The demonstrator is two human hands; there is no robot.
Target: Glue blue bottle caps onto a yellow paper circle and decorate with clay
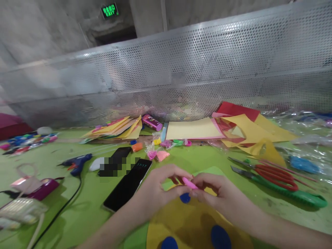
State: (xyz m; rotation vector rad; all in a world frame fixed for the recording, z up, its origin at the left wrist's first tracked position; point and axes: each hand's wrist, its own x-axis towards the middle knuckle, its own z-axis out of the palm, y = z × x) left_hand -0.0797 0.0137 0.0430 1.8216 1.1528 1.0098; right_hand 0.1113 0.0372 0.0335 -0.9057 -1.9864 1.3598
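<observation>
A small pink piece of modelling clay is pinched between the fingertips of both hands. My left hand holds it from the left, thumb below and fingers above. From the other side my right hand grips it with thumb and forefinger. Beneath the hands lies a yellow paper shape bearing blue round spots, on top of a green sheet. One blue spot is partly covered by the fingers.
A phone lies left of my left hand, near a hot glue gun. Red-handled scissors and a green utility knife are on the right. Clay packets, coloured paper and a perforated metal panel stand behind.
</observation>
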